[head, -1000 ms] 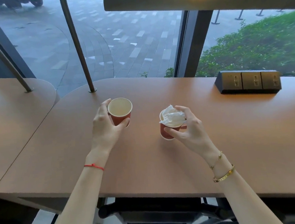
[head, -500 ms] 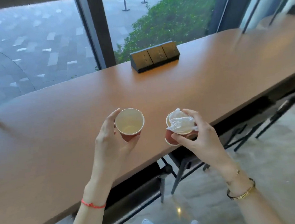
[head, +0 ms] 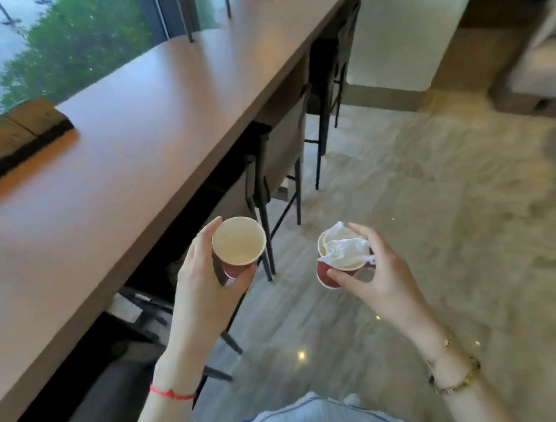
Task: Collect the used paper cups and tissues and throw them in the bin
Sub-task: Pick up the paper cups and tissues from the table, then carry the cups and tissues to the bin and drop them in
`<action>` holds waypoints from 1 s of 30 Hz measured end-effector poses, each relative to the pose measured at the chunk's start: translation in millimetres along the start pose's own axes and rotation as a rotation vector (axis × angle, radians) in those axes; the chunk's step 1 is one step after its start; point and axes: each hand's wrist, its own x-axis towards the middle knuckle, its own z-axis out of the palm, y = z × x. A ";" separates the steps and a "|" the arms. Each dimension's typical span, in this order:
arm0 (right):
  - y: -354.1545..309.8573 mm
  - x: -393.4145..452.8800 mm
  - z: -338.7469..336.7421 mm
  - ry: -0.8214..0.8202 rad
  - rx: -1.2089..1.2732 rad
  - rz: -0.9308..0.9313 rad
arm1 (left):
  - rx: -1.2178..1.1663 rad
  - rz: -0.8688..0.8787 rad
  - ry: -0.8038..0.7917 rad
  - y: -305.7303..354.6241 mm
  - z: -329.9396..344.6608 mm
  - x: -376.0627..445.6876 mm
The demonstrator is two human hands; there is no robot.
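Two red paper cups were held in the air over the floor, just off the near edge of the table point(head: 107, 177). The empty cup point(head: 238, 245), cream inside with a red wall, sat in the left hand point(head: 206, 283), whose fingers and thumb curled round its side; its mouth faced up towards the camera. Beside it, away from the table, the second cup point(head: 328, 271) was pinched by the right hand point(head: 381, 276), thumb on the red wall below and fingers arched over the rim. A crumpled white tissue point(head: 344, 247) was stuffed into this cup and stood a little above the rim. The two cups were near each other but apart.

A red string bracelet point(head: 171, 393) circled the left wrist, and gold bracelets point(head: 456, 376) circled the right. The person's pale blue trousers point(head: 306, 418) showed below the hands.

The long brown table ran away from the hands along a window, beyond which a green bush point(head: 80, 40) grew. On the table, well away from the cups and towards the window, lay a dark socket block point(head: 15, 138). Dark-legged stools point(head: 276, 164) were tucked under the table's edge, just past the empty cup. The beige stone-patterned floor point(head: 436, 215) spread beyond the table's edge, with a pale sofa point(head: 544, 66) at its far side.
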 end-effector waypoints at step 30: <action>321.7 -117.0 -406.5 1.087 0.005 0.705 | -0.243 0.682 -0.899 425.5 568.8 76.7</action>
